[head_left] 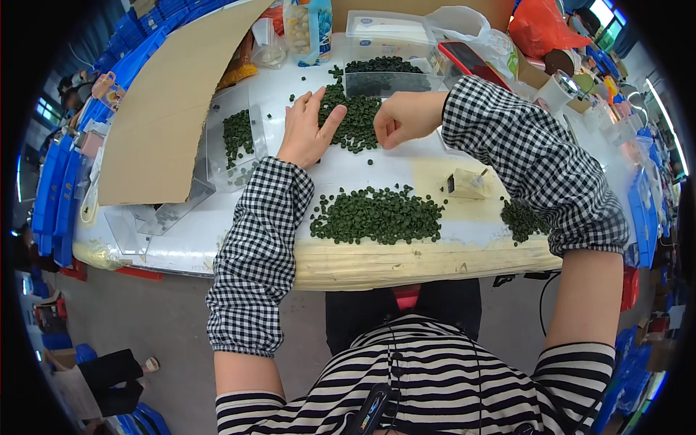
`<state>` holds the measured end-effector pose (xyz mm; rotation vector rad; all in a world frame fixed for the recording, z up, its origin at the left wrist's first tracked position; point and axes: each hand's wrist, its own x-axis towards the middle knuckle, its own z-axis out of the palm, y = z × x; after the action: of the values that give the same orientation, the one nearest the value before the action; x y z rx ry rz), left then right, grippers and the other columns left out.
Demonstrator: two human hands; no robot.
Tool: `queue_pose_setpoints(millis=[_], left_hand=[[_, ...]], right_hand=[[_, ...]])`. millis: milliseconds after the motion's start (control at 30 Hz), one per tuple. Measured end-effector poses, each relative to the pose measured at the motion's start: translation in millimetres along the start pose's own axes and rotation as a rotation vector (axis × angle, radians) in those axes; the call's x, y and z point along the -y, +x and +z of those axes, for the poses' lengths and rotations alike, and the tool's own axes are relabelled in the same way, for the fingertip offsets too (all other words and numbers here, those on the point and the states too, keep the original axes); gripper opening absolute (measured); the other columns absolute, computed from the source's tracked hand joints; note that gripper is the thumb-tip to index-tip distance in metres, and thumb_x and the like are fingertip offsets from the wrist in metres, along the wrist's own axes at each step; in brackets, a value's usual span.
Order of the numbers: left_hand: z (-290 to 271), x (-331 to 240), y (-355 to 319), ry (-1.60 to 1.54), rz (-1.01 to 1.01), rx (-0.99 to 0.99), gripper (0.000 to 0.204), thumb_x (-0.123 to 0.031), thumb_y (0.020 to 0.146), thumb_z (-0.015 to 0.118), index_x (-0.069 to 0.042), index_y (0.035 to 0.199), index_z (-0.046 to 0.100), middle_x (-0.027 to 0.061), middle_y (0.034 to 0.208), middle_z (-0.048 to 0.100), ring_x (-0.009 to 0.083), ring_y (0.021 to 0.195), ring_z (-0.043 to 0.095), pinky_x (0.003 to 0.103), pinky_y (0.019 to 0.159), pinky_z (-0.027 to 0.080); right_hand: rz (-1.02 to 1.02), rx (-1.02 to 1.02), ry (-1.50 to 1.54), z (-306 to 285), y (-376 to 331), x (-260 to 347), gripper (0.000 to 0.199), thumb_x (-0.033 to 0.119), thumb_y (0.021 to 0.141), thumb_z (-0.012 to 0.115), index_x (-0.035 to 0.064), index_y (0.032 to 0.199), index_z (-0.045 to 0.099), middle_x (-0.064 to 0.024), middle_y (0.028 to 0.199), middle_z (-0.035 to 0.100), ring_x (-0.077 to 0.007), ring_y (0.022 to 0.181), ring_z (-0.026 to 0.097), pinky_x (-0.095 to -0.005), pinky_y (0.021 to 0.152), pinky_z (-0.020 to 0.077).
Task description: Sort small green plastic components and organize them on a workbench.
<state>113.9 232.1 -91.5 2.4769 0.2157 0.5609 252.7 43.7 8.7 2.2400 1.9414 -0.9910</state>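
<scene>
A heap of small dark green round pieces (354,123) lies on the white table, spilling from a clear plastic bin (395,85) behind it. My left hand (307,130) rests at the heap's left edge, fingers spread and thumb apart, with nothing seen in it. At the heap's right edge my right hand (407,119) has its fingers curled in a pinch; whatever is between the fingertips is hidden. One loose piece (370,162) lies in front of the heap. Nearer me is a wide second pile (377,216) of the same green pieces.
A large cardboard sheet (174,101) leans over a clear bin (255,119) on the left. A small pale block with a pin (466,184) and another green pile (523,220) are at right. Behind stand a snack bag (307,32) and a red-edged phone (471,61).
</scene>
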Motion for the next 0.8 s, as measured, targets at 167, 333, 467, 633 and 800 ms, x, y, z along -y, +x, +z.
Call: queue_pose_setpoints(millis=[167, 333, 467, 633, 800], left_hand=[[-12, -15, -13, 0.310, -0.111, 0.240, 0.122, -0.079, 0.068, 0.064, -0.014, 0.155, 0.010, 0.0368, 0.151, 0.013, 0.0491, 0.144, 0.008, 0.063, 0.113, 0.001], [-3, -13, -10, 0.320, -0.095, 0.252, 0.143, -0.083, 0.051, 0.072, -0.015, 0.156, 0.003, 0.0395, 0.151, 0.011, 0.0529, 0.143, 0.002, 0.064, 0.113, -0.001], [2, -15, -10, 0.366, -0.046, 0.223, 0.142, -0.084, 0.050, 0.072, -0.020, 0.156, 0.004, 0.0381, 0.151, 0.013, 0.0531, 0.143, 0.006, 0.064, 0.113, 0.003], [4, -28, -11, 0.400, -0.028, 0.259, 0.143, -0.085, 0.046, 0.072, -0.023, 0.156, 0.004, 0.0375, 0.152, 0.012, 0.0527, 0.143, 0.006, 0.064, 0.114, 0.005], [8, -31, -9, 0.376, -0.039, 0.224, 0.143, -0.084, 0.047, 0.073, -0.016, 0.156, 0.008, 0.0370, 0.151, 0.014, 0.0522, 0.143, 0.008, 0.064, 0.113, 0.004]], right_hand=[[0.428, -0.055, -0.089, -7, -18, 6, 0.085, 0.041, 0.074, 0.082, -0.0052, 0.132, 0.042, -0.0191, 0.107, 0.058, -0.0217, 0.081, 0.068, -0.0296, 0.055, 0.0557], [0.616, 0.012, -0.073, 3, -6, 7, 0.109, 0.046, 0.067, 0.085, -0.0044, 0.144, 0.025, -0.0231, 0.132, 0.037, -0.0258, 0.090, 0.067, -0.0250, 0.065, 0.0613], [0.633, -0.057, 0.076, 3, 8, 7, 0.112, 0.040, 0.067, 0.087, -0.0014, 0.147, 0.022, -0.0243, 0.135, 0.032, -0.0254, 0.092, 0.066, -0.0234, 0.067, 0.0613], [0.564, -0.116, 0.168, 4, 23, 9, 0.115, 0.033, 0.065, 0.089, 0.0000, 0.149, 0.019, -0.0256, 0.137, 0.028, -0.0289, 0.099, 0.063, -0.0226, 0.068, 0.0619], [0.526, -0.149, 0.205, 3, 34, 19, 0.111, 0.022, 0.065, 0.089, 0.0057, 0.151, 0.020, -0.0243, 0.136, 0.028, -0.0330, 0.102, 0.063, -0.0246, 0.071, 0.0638]])
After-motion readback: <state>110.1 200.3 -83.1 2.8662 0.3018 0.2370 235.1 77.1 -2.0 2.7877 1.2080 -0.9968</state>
